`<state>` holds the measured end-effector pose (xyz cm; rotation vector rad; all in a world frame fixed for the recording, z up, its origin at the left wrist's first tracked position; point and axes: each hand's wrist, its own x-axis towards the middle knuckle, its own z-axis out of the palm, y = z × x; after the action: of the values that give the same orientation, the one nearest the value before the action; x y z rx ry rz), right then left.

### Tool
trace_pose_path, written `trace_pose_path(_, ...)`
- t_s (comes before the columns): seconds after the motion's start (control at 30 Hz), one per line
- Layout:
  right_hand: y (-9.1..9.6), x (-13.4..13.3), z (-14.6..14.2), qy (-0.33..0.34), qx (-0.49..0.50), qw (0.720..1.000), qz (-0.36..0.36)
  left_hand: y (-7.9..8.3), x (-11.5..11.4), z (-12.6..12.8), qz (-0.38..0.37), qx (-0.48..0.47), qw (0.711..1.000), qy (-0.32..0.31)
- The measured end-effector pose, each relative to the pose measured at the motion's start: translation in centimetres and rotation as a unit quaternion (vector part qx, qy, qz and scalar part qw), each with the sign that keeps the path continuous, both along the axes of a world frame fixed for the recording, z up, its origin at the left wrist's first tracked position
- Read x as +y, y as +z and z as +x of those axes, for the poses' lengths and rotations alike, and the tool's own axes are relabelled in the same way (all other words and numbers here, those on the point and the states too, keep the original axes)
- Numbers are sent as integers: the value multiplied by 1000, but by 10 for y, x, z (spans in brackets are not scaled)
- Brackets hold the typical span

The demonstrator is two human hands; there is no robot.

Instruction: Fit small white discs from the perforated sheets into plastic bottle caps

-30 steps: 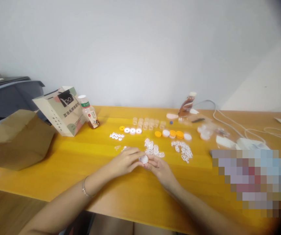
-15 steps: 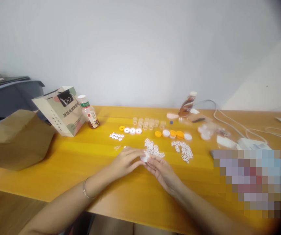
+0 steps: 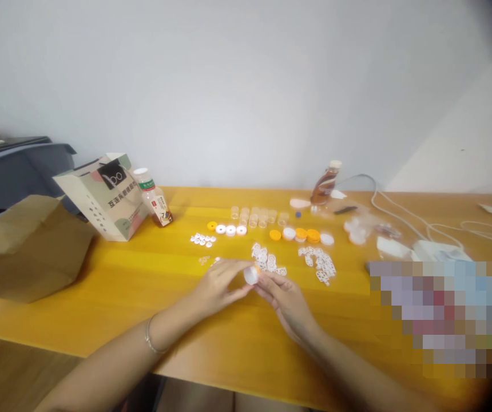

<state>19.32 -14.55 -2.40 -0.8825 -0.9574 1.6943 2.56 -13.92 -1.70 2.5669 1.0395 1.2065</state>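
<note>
Between my two hands is a small white round container (image 3: 251, 276) with a bit of orange at its upper right edge. My right hand (image 3: 281, 293) pinches it at the right side. From the left, the index finger and thumb of my left hand (image 3: 224, 284) close on it. Just beyond lie white perforated pieces (image 3: 268, 262), with a second group of them (image 3: 321, 260) farther right. Small white round parts (image 3: 203, 238) and tiny pale bits (image 3: 203, 261) are beyond my left hand.
Clear cups (image 3: 253, 219) stand at the back behind a row of white and orange discs (image 3: 300, 234). A bottle (image 3: 153, 199) and a paper bag (image 3: 104, 197) are left, with a brown bag (image 3: 31, 252). Another bottle (image 3: 325, 186), cables (image 3: 394, 214) and papers sit right.
The white container has turned in my fingers, so its round face and an orange edge now show. My hands stay in nearly the same place; the view has shifted slightly.
</note>
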Motion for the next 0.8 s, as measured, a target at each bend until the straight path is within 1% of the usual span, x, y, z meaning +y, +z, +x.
trace_pose_path(0.13, -3, 3, 3, 55, 21, 998, -11, -4, -1, 5, -12, -27, 1000, -10)
trace_pose_path(0.2, -3, 5, 5, 65, 33, 997, -14, -4, -1, 6, -20, -42, 999, -17)
trace_pose_path(0.3, -2, 6, 6, 51, 49, 997, -16, -2, -2, 6, -23, -55, 998, -34)
trace_pose_path(0.47, 0, 5, 5, 5, 52, 998, -18, 1, -4, 5, -15, -80, 996, -39)
trace_pose_path(0.57, 0, 4, 5, 2, 53, 998, -19, 1, -4, 5, -10, -83, 995, -46)
trace_pose_path(0.8, 1, 4, 6, 19, 63, 998, -20, 3, -5, 7, -30, -90, 995, -31)
